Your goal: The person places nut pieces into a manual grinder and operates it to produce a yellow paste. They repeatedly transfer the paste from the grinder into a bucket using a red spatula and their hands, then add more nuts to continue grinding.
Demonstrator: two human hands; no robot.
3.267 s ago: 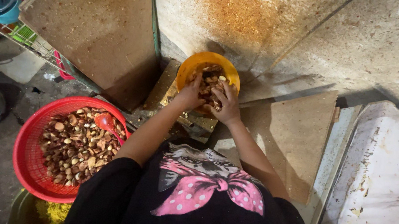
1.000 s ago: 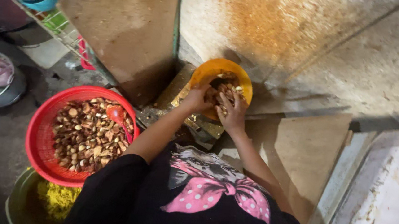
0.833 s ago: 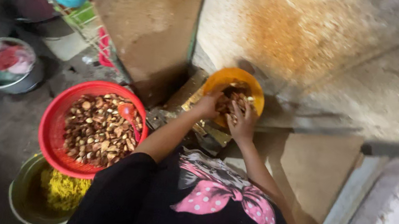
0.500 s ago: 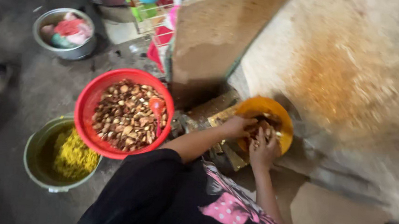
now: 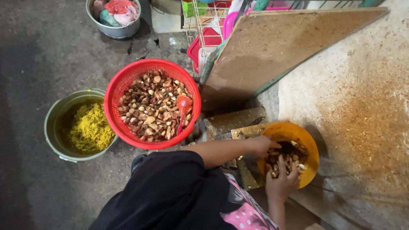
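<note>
Both hands in the orange bowl (image 5: 309, 142), which sits on the ground against the stained wall, lower right of view; bowl holds brown and pale shell-like pieces (image 5: 291, 158). Left hand (image 5: 263, 145) reaches in over the near-left rim, fingers curled loosely onto the pieces; whether it actually grips any cannot be told. Right hand (image 5: 282, 182) comes in from the near edge, fingers spread and partly open, tips resting on the pieces; no clear hold seen.

Change against the frame half a second earlier: view has swung further left and back; bowl and hands now sit lower right rather than centre right; hands remain inside the bowl, in about the same pose; more floor shows on the left.

Surroundings: red basket (image 5: 118, 98) of the same brown pieces just left of the person's left forearm, a red spoon (image 5: 183, 106) lying in it; metal pot (image 5: 55, 122) with yellow shredded material touching the basket's left side; a second metal pot (image 5: 118, 30) with pink and green contents at the top, well apart; a brown board (image 5: 288, 43) leaning above the bowl; wire rack (image 5: 197, 19) with coloured plastic ware at the top.
</note>
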